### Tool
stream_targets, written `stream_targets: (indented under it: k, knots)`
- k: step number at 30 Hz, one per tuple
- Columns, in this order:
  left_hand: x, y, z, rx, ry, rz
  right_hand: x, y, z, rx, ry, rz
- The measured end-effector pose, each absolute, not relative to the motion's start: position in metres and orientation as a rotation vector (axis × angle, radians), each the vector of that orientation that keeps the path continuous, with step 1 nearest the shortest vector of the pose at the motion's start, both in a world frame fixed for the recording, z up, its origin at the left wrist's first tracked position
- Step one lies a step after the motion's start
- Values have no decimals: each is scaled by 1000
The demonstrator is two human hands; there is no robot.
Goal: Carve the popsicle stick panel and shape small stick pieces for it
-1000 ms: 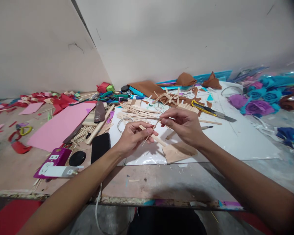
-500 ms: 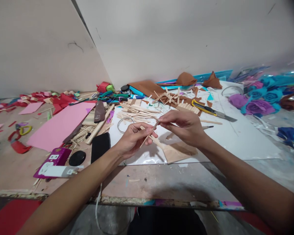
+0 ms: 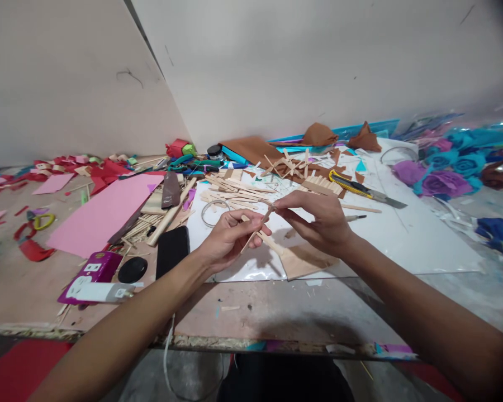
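Observation:
My left hand (image 3: 230, 235) is closed on thin wooden craft sticks, held between thumb and fingers above the white sheet (image 3: 427, 245). One wooden stick (image 3: 270, 243) slants down to the right from under the fingers; another crosses it. My right hand (image 3: 316, 220) pinches the upper end of the crossing stick with thumb and forefinger, at a small brownish piece I cannot make out. Below the hands lies a flat tan wooden piece (image 3: 305, 262). Behind them is a pile of loose craft sticks (image 3: 235, 190).
A yellow utility knife (image 3: 366, 190) with its blade out lies to the right. At left are a black phone (image 3: 171, 251), a purple power strip (image 3: 103, 268), pink sheets (image 3: 104, 215) and scissors (image 3: 33, 234). Purple and blue paper flowers (image 3: 448, 181) sit at far right.
Both hands stay almost in place; the right fingers shift slightly at the stick's end. Nothing has been let go.

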State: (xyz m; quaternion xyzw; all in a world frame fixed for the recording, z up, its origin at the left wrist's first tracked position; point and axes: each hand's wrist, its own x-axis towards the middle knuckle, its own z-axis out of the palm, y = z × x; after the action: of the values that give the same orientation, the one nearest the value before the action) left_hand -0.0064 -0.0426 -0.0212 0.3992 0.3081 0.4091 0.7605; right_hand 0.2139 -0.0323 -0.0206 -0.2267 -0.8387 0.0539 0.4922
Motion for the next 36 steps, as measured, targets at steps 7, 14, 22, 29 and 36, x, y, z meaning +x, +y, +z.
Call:
stream_targets:
  k: [7, 14, 22, 29, 36]
  knots:
    - [-7, -43, -27, 1062, 666, 956, 214, -30, -19, -792, -1730, 281]
    - [-8, -40, -31, 1528, 931, 1226, 214, -28, -12, -818, -1611, 927]
    - [-8, -42, -34, 1676, 921, 1322, 210, -30, -18, -686, -1591, 820]
    - [-9, -47, -31, 1870, 897, 1351, 205, -33, -21, -604, -1678, 523]
    - [-9, -47, -29, 2017, 837, 1433, 202, -38, -32, -678, -1744, 302]
